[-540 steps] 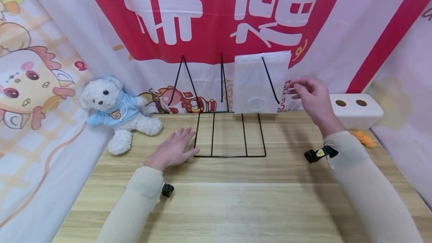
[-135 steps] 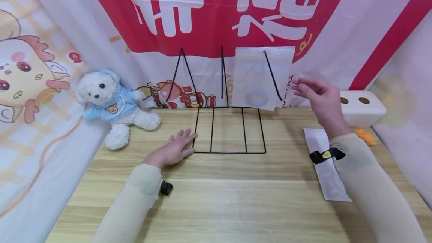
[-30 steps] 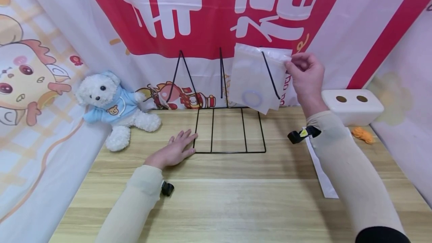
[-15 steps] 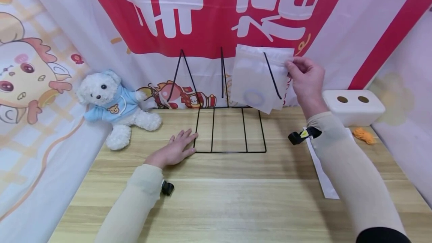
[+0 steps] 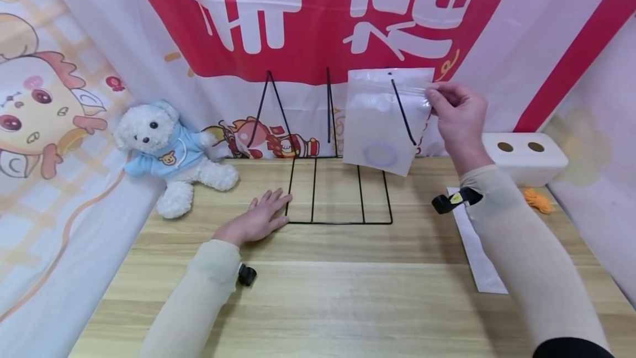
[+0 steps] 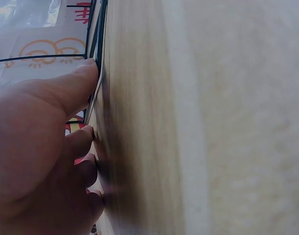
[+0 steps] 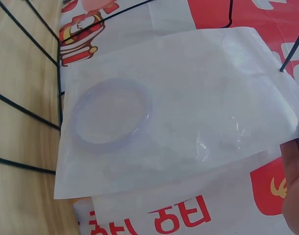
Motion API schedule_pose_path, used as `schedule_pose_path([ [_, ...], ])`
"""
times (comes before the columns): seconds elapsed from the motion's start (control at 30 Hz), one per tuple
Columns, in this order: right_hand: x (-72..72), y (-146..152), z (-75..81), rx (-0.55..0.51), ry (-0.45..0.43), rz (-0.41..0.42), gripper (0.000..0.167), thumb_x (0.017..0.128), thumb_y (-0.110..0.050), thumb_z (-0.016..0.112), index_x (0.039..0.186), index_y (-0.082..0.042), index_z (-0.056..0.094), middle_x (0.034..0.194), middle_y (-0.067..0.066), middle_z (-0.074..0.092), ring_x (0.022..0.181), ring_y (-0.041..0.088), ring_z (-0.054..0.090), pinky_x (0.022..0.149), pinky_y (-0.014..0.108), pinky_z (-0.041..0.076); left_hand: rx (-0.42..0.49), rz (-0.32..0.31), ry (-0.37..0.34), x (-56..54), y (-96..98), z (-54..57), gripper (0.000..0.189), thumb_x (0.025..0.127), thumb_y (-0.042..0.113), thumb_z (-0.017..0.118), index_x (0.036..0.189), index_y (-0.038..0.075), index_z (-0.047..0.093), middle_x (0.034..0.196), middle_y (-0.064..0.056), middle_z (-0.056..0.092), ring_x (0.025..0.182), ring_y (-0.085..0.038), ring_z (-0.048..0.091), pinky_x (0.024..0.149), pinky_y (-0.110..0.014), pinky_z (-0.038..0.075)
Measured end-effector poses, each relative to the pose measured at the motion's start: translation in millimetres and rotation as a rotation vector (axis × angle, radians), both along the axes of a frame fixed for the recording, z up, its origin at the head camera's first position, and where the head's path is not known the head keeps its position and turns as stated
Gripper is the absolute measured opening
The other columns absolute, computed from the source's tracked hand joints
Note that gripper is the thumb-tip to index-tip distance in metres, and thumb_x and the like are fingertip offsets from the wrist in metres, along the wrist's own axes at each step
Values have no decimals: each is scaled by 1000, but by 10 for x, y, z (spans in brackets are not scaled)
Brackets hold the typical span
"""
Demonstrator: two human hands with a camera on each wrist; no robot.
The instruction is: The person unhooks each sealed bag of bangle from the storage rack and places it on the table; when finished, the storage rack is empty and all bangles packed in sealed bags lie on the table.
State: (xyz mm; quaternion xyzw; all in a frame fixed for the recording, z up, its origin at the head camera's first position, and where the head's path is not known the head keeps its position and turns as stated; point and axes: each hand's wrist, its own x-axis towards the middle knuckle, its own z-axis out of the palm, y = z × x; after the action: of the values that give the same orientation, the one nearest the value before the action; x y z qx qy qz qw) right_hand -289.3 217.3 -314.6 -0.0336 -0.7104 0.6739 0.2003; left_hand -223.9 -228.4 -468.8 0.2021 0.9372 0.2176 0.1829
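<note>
My right hand [image 5: 459,117] pinches the upper right edge of a white zip bag [image 5: 380,115] that hangs on the right hook of a black wire rack [image 5: 338,223]. Through the bag's frosted front, a pale lilac bangle [image 7: 112,115] shows near its bottom. Behind it, the right wrist view shows the lower edge of another white bag [image 7: 139,205], mostly hidden. My left hand [image 5: 255,218] lies on the table with fingers spread, its fingertips at the left side of the rack's base. The rack's left and middle hooks carry nothing.
A white pouch [image 5: 474,247] lies on the table under my right forearm. Farther right are a white box with two round holes [image 5: 526,159] and an orange tuft [image 5: 539,201]. A white plush bear [image 5: 174,153] sits at the left. A printed cloth [image 5: 318,32] hangs close behind the rack.
Since 18 seconds ago, a pouch has appeared on the table at right. My right hand has come to pinch the front bag, which now hangs straighter and farther forward. My left hand stays put.
</note>
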Motion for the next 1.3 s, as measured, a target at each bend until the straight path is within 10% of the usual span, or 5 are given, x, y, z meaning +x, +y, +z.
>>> schedule_pose_path([
  [1.3,578,212,-19,242,76,15,39,99,-36,78,132,-16,78,119,-4,80,105,10,76,90,12,59,14,-2,-2,13,3,20,67,115,35,51,174,16,25,182,-20,6,168,-49,-1,134,-70,-4],
])
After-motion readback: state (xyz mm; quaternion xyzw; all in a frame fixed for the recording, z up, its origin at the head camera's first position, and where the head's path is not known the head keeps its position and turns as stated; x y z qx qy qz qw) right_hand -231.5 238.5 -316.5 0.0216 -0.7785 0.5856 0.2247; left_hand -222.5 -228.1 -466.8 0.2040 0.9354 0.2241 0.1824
